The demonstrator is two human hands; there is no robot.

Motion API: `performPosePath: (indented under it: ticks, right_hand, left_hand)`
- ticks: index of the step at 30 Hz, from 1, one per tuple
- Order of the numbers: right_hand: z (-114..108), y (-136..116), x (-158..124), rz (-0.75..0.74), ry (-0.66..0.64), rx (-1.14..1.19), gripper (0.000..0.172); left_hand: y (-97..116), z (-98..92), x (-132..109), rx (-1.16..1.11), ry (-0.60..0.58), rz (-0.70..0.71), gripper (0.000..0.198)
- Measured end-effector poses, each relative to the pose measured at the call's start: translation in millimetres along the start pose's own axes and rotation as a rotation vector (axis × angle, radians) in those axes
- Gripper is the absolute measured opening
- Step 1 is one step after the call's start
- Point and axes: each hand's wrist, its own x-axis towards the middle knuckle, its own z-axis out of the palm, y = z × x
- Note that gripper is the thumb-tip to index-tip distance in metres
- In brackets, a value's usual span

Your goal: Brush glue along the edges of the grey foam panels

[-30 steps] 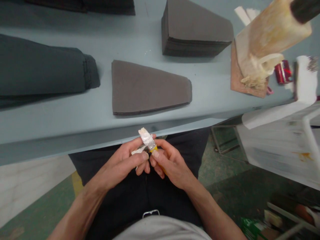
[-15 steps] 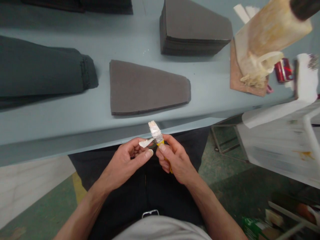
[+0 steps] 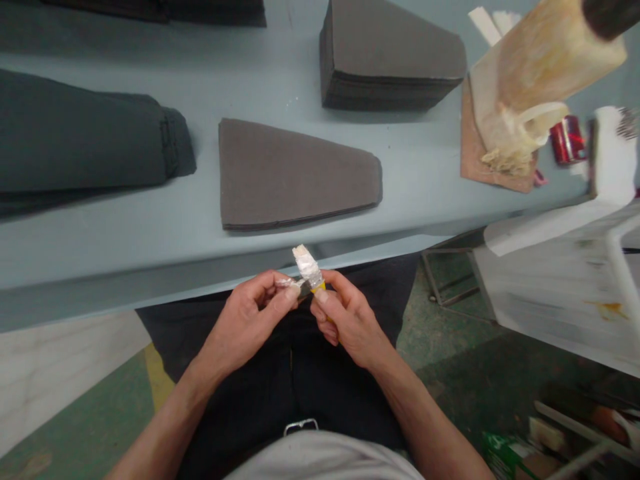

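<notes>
In front of my lap, my right hand [image 3: 345,313] is closed round the yellow handle of a small paintbrush [image 3: 308,268]. Its bristles point up and away, and a whitish, silvery wrapping covers its middle. Thumb and forefinger of my left hand [image 3: 263,310] pinch a loose whitish strip [image 3: 289,283] that runs to the side of the brush. Whether the strip is tape or foil I cannot make out. Just beyond the brush, a low stack of tapered grey-brown fabric pieces [image 3: 297,173] lies on the table [image 3: 125,260].
A taller grey stack [image 3: 393,50] stands at the back. Dark green folded fabric [image 3: 80,137] lies at left. On the right stand a glue-crusted plastic container [image 3: 545,63] on a brown board [image 3: 470,143] and a red can [image 3: 568,140]. A metal frame [image 3: 453,277] is below the table edge.
My left thumb has closed down onto the loose strip, which stuck out freely before. The brush has shifted slightly left and down, with my right hand still round it.
</notes>
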Motion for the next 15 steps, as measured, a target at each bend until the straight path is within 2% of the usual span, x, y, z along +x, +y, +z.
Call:
performPosePath:
  ticks: [9, 15]
  right_hand:
    - [2.5, 1.0, 0.2, -0.017, 0.02, 0.001, 0.049]
    - [4.5, 2.3, -0.4, -0.076, 0.005, -0.032, 0.04]
  left_hand:
    - [3.7, 0.8, 0.5, 0.093, -0.009, 0.015, 0.034]
    - [1.7, 0.7, 4.2, 0.124, -0.03, 0.05, 0.036]
